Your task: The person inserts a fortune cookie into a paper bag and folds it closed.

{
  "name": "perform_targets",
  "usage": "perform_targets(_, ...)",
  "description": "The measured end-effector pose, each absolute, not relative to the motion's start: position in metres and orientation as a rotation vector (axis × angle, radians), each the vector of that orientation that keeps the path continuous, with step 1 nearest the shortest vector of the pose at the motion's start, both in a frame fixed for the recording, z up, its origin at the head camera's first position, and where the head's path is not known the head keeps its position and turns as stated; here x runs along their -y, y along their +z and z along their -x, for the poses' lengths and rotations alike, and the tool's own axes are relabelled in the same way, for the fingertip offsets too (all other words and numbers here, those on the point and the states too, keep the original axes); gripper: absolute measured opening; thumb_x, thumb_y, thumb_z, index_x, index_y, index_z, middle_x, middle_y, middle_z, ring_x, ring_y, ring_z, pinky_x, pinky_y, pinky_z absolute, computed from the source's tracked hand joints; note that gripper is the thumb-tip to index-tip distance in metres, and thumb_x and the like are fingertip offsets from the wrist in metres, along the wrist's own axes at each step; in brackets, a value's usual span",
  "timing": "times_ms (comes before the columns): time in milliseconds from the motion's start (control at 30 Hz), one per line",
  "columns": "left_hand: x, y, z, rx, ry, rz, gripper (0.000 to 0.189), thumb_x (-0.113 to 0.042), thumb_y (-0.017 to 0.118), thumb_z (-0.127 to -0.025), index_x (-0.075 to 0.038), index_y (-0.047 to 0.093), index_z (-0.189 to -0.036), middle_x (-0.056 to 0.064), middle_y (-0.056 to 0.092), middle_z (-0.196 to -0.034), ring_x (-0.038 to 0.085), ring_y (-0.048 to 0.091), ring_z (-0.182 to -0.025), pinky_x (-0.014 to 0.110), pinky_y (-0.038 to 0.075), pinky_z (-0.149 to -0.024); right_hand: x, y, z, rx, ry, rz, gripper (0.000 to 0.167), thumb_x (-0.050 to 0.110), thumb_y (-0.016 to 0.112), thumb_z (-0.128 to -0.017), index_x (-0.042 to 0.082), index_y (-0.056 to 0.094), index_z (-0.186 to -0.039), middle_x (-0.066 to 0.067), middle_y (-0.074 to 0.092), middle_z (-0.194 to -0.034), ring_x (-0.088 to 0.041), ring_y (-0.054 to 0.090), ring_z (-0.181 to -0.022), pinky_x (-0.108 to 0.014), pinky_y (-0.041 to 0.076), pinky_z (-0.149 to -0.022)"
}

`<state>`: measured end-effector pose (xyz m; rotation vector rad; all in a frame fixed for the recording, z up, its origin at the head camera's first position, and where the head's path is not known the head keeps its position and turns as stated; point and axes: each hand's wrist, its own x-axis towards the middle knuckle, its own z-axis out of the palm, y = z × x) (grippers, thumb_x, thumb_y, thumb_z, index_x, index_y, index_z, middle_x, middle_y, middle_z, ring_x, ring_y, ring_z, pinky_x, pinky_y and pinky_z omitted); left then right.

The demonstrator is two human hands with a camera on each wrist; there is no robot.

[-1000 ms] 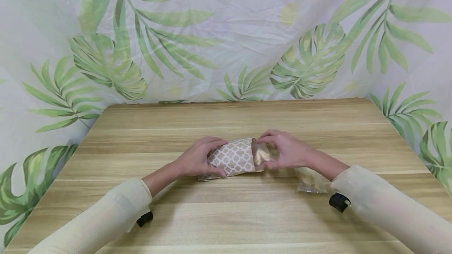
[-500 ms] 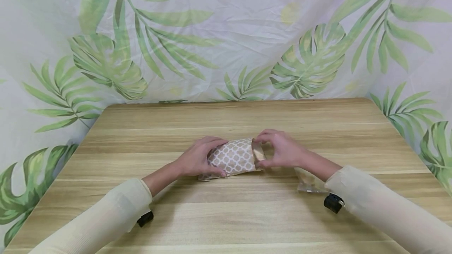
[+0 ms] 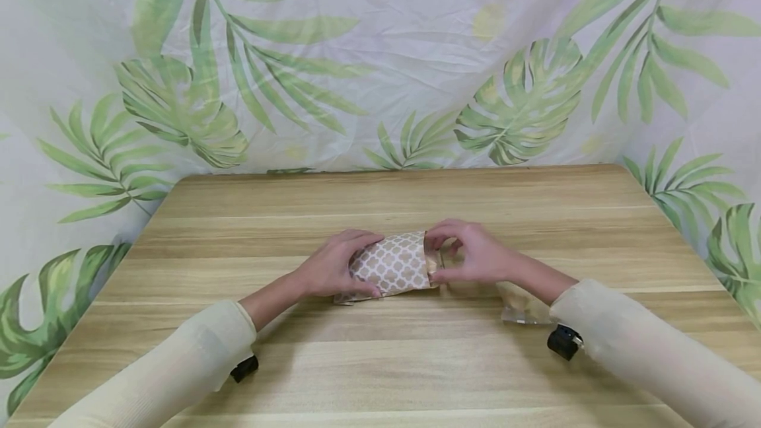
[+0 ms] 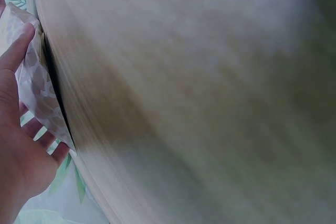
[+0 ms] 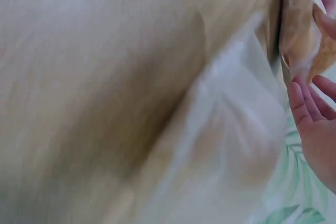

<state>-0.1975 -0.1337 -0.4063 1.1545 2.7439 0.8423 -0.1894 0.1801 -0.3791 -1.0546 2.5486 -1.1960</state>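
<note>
Taking the bag [image 3: 395,261] as the middle of the dial in the head view, it lies on the table [image 3: 416,362] with its long side running nearly from nine to three o'clock and its open mouth at three. It is tan with a white lattice print. The left hand [image 3: 333,266] comes in from nine o'clock and grips the bag's closed end, thumb along the near edge at about seven and index finger over the far edge at about eleven; in the left wrist view the other fingertips show beyond the bag, slightly parted. At three o'clock the right hand [image 3: 481,253] pinches the end of a clear inner packet [image 3: 434,263], which sits mostly inside the bag, its thumb on the near side and bent fingers on the far side; whether those fingertips also touch the bag's rim is hard to tell. A clear loose packet [image 3: 523,306] with something pale in it lies at four o'clock, partly behind the right forearm, and looms blurred in the right wrist view. Pale sleeves [image 3: 160,362] cover both forearms, with a black device [image 3: 563,342] under each cuff. At twelve, beyond the table, hangs a leaf-printed cloth [image 3: 416,71].
</note>
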Motion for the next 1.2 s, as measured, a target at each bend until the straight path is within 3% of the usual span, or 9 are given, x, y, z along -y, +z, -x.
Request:
perform_targets(167, 0.133, -0.406, 0.197, -2.742, 0.845, -1.154, 0.100, -0.051, 0.094, -0.069, -0.004, 0.055, -0.148, 0.016, 0.057, -0.147, 0.035, 0.053, -0.136, 0.053, 0.043, -0.114, -0.189, -0.375, 0.191, -2.579, -1.116, 1.102, 0.064, 0.018, 0.090, -0.080, -0.009, 0.064, -0.132, -0.014, 0.070, -0.109, -0.032, 0.065, -0.097, -0.037, 0.056, -0.068)
perform_targets(300, 0.133, -0.406, 0.198, -2.739, 0.847, -1.152, 0.099, -0.050, 0.093, -0.070, -0.004, 0.055, -0.148, 0.016, 0.057, -0.147, 0.035, 0.053, -0.136, 0.053, 0.044, -0.113, -0.190, -0.373, 0.193, -2.493, -1.145, 1.058, 0.059, 0.010, 0.086, -0.084, -0.014, 0.061, -0.132, -0.012, 0.076, -0.103, -0.029, 0.067, -0.092, -0.027, 0.047, -0.060)
perform_targets(400, 0.133, -0.407, 0.198, -2.742, 0.842, -1.153, 0.099, -0.051, 0.093, -0.070, -0.004, 0.055, -0.148, 0.016, 0.057, -0.147, 0.035, 0.053, -0.136, 0.053, 0.044, -0.113, -0.189, -0.372, 0.194, -2.451, -1.157, 0.987, 0.062, 0.007, 0.086, -0.084, -0.016, 0.058, -0.135, -0.011, 0.077, -0.103, -0.022, 0.068, -0.088, -0.024, 0.047, -0.061)
perform_targets(500, 0.133, -0.407, 0.198, -2.745, 0.839, -1.153, 0.099, -0.050, 0.093, -0.070, -0.004, 0.055, -0.148, 0.016, 0.057, -0.146, 0.035, 0.053, -0.136, 0.053, 0.044, -0.113, -0.188, -0.371, 0.194, -2.416, -1.170, 0.921, 0.068, 0.006, 0.087, -0.082, -0.017, 0.055, -0.137, -0.013, 0.077, -0.103, -0.017, 0.068, -0.086, -0.025, 0.054, -0.069)
perform_targets(633, 0.134, -0.407, 0.198, -2.746, 0.841, -1.155, 0.099, -0.050, 0.094, -0.069, -0.004, 0.055, -0.148, 0.016, 0.058, -0.146, 0.035, 0.053, -0.135, 0.053, 0.044, -0.113, -0.188, -0.371, 0.194, -2.283, -1.270, 0.802, 0.070, -0.005, 0.084, -0.082, -0.019, 0.048, -0.141, -0.019, 0.074, -0.106, -0.020, 0.071, -0.087, -0.027, 0.060, -0.077)
perform_targets(833, 0.133, -0.407, 0.198, -2.747, 0.845, -1.164, 0.099, -0.050, 0.094, -0.069, -0.004, 0.056, -0.148, 0.015, 0.058, -0.145, 0.034, 0.054, -0.135, 0.052, 0.044, -0.113, -0.187, -0.372, 0.194, -2.103, -1.396, 0.668, 0.069, -0.016, 0.073, -0.084, -0.021, 0.040, -0.145, -0.024, 0.073, -0.103, -0.020, 0.073, -0.086, -0.026, 0.061, -0.075)
perform_targets(1200, 0.134, -0.407, 0.198, -2.751, 0.841, -1.171, 0.100, -0.050, 0.093, -0.069, -0.004, 0.055, -0.148, 0.016, 0.058, -0.145, 0.035, 0.054, -0.135, 0.052, 0.044, -0.113, -0.180, -0.373, 0.191, -2.044, -1.468, 0.507, 0.069, -0.014, 0.077, -0.084, -0.020, 0.040, -0.142, -0.023, 0.074, -0.104, -0.022, 0.074, -0.090, -0.026, 0.060, -0.077)
